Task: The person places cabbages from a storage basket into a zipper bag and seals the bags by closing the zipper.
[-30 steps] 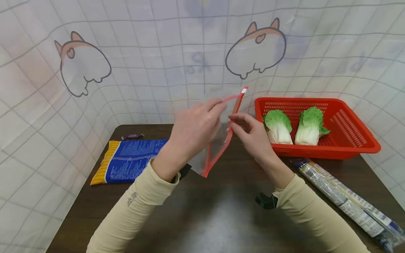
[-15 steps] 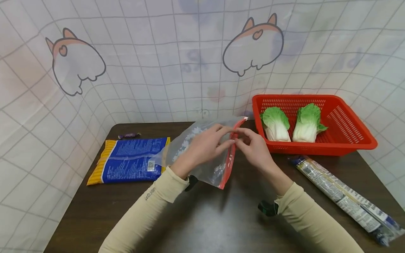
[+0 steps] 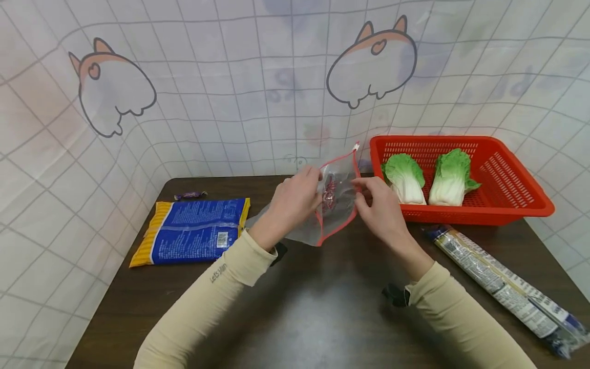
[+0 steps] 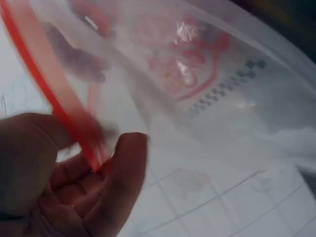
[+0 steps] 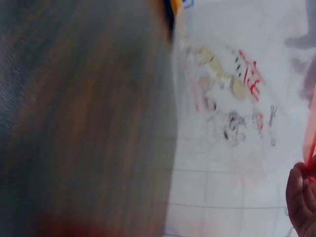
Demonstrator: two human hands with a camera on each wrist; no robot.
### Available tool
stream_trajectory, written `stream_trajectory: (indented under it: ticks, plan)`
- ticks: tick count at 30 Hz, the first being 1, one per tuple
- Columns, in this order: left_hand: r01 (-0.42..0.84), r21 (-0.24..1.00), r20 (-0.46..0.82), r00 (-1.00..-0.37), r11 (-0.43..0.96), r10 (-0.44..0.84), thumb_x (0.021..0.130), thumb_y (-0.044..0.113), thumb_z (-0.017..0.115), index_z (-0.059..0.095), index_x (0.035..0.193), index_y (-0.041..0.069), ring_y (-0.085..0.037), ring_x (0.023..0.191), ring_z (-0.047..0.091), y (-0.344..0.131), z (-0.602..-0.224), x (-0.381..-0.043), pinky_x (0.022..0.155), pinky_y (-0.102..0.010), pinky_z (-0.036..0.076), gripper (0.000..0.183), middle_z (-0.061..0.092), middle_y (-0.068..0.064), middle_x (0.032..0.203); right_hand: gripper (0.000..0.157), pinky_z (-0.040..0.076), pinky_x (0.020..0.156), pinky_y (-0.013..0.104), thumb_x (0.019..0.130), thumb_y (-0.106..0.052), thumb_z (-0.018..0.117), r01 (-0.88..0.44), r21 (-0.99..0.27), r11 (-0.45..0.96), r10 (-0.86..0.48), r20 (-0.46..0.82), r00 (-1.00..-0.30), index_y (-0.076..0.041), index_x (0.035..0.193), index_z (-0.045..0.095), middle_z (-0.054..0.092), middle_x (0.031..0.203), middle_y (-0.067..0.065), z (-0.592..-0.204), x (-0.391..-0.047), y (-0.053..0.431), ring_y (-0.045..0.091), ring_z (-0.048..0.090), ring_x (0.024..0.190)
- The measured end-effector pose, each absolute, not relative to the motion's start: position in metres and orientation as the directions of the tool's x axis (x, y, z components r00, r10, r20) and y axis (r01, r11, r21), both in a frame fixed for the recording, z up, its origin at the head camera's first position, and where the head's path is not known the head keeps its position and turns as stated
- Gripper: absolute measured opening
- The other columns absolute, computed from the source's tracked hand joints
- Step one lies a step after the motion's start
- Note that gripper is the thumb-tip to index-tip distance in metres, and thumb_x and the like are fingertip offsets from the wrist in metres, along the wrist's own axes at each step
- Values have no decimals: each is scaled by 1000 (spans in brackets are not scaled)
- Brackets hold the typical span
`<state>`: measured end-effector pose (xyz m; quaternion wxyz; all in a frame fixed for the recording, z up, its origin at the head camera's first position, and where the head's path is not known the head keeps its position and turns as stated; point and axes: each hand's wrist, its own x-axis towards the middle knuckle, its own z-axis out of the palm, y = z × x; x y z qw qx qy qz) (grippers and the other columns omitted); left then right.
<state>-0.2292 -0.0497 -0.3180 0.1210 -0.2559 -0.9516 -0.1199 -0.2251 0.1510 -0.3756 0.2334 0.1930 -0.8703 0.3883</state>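
Between the two hands a clear zip bag (image 3: 342, 192) with a red zip edge and a white slider is held up, its mouth spread apart. My left hand (image 3: 291, 201) pinches the near-left red edge, which the left wrist view shows between thumb and fingers. On the opposite edge my right hand (image 3: 380, 207) grips the rim with thumb and fingertips. Red print and a checkered strip show on the bag's film in the left wrist view. The right wrist view catches only a few fingers at its right edge, on the red strip.
A blue and yellow packet (image 3: 198, 230) lies at the left, with a small purple wrapped candy (image 3: 190, 196) behind it. At the right stands a red basket (image 3: 516, 211) holding two cabbages (image 3: 448, 179). A long plastic-wrapped packet (image 3: 502, 282) lies in front of it.
Half a second ago the bag's mouth was together and both hands met at the red edge. Now the hands have drawn apart and the mouth gapes, with the bag lifted slightly.
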Motion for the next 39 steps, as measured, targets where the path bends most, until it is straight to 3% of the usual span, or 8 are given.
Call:
stream_trajectory:
  ticks: [3, 9, 11, 15, 20, 24, 30, 39]
  plan:
    - [532, 36, 394, -785, 846, 477, 94, 6, 57, 62, 110, 6, -17, 58, 51, -44, -305, -228, 45, -28, 42, 16, 57, -4, 100, 23, 49, 69, 35, 90, 0, 61, -572, -530, 626, -162, 629, -760, 0, 113, 67, 62, 100, 12, -369, -227, 151, 21, 59, 81]
    - [480, -291, 667, -518, 828, 535, 94, 3, 49, 68, 84, 9, -20, 61, 51, -34, -284, -217, 39, -29, 42, 22, 57, -2, 87, 22, 49, 66, 36, 91, 0, 63, -590, -470, 657, -213, 635, -743, 1, 111, 69, 61, 99, 14, -361, -236, 144, 23, 56, 77]
    - [444, -316, 643, -549, 838, 534, 94, 4, 48, 67, 80, 8, -19, 57, 49, -33, -286, -214, 39, -28, 42, 24, 57, -3, 87, 22, 50, 67, 39, 90, 2, 62, -568, -450, 690, -225, 612, -758, 3, 110, 70, 61, 99, 16, -363, -240, 143, 26, 56, 78]
    - [405, -254, 527, -703, 878, 477, 94, 9, 54, 66, 102, 2, -20, 57, 54, -35, -296, -213, 43, -30, 49, 15, 59, -6, 99, 26, 53, 71, 43, 90, 2, 62, -551, -433, 714, -196, 632, -750, 4, 115, 68, 59, 105, 20, -369, -243, 143, 30, 60, 82]
    - [476, -99, 335, -811, 874, 480, 93, 11, 59, 60, 114, 5, -23, 59, 57, -40, -305, -218, 49, -35, 52, 22, 58, -7, 109, 28, 53, 65, 40, 90, 2, 64, -575, -429, 697, -242, 613, -752, 3, 117, 67, 57, 105, 19, -374, -245, 146, 28, 62, 76]
    - [457, -58, 418, -797, 888, 437, 95, 4, 58, 58, 119, 5, -24, 55, 56, -48, -320, -226, 44, -35, 48, 25, 59, -9, 116, 26, 52, 70, 45, 90, 4, 60, -514, -410, 753, -207, 594, -777, 5, 115, 68, 57, 105, 21, -377, -244, 148, 32, 58, 83]
    - [494, -96, 647, -629, 864, 431, 95, 2, 60, 64, 121, 6, -24, 67, 62, -57, -341, -238, 43, -33, 48, 27, 62, -8, 117, 23, 52, 74, 48, 90, 4, 61, -459, -443, 770, -119, 608, -785, 5, 111, 69, 56, 104, 22, -379, -246, 155, 35, 56, 88]
    - [576, 314, 514, -771, 754, 375, 94, 6, 59, 57, 133, 8, -16, 64, 53, -65, -340, -237, 54, -31, 45, 39, 56, -8, 128, 32, 49, 75, 47, 92, -3, 59, -361, -605, 710, -150, 370, -917, 7, 122, 64, 58, 108, 25, -373, -252, 166, 35, 55, 90]
